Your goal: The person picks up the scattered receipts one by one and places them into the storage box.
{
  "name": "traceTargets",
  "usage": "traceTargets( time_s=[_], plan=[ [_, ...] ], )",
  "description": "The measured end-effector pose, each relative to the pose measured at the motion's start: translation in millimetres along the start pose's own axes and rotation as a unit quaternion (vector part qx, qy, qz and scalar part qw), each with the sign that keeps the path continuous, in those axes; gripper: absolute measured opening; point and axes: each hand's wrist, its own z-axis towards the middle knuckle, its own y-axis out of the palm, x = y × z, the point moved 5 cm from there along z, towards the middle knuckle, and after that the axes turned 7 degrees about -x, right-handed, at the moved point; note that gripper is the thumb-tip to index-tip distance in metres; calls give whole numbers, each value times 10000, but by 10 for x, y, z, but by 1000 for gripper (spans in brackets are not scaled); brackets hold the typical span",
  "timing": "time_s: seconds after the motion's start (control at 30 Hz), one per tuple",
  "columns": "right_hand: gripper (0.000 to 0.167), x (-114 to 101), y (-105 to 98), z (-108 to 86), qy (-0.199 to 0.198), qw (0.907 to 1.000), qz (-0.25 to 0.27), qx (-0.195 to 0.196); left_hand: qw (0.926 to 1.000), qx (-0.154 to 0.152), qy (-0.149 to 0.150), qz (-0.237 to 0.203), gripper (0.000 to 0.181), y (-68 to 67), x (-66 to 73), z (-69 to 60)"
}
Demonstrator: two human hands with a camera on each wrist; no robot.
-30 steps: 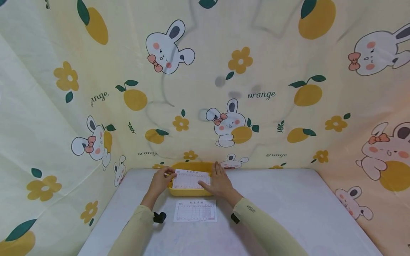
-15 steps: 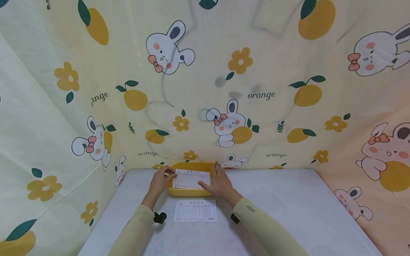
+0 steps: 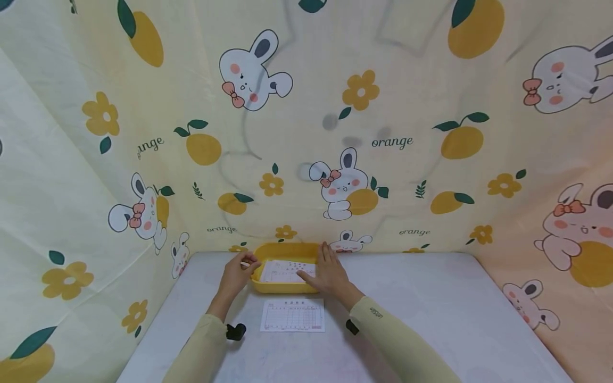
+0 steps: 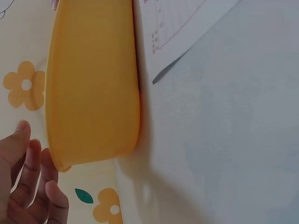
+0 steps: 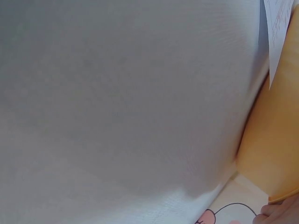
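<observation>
A yellow plastic basket [image 3: 284, 288] sits at the back of the table, with printed paper slips [image 3: 282, 271] lying inside. My left hand [image 3: 237, 272] is at its left end. In the left wrist view, the left fingers [image 4: 30, 168] are loosely bent by the basket's rim, thumb apart from them, and no paper shows between them. My right hand [image 3: 330, 272] rests along the basket's right end, fingers stretched out and thumb reaching over the slips. Only a few right fingertips [image 5: 280, 212] show in the right wrist view, against the rim.
Another printed slip [image 3: 292, 315] lies flat on the white table [image 3: 407, 308], in front of the basket and between the forearms. Behind and beside the table hangs a cream cloth [image 3: 407, 181] printed with rabbits and oranges.
The top slip has come down from the left hand and lies lower in the basket. My left hand has shifted slightly left, off the slip; the right hand stays put.
</observation>
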Motion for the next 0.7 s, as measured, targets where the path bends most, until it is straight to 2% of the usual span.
traceTargets(
  time_s=[0.27, 0.5, 0.7],
  plan=[
    [124, 42, 23, 40, 23, 9999, -106, -50, 9998, 100, 127, -138, 19, -94, -56, -101],
    [124, 51, 41, 51, -56, 10000, 20, 54, 9998, 48, -24, -196, 17, -132, -108, -211],
    [124, 28, 36, 44, -4, 10000, -11, -29, 9997, -92, -171, -144, 16, -151, -178, -297]
  ],
)
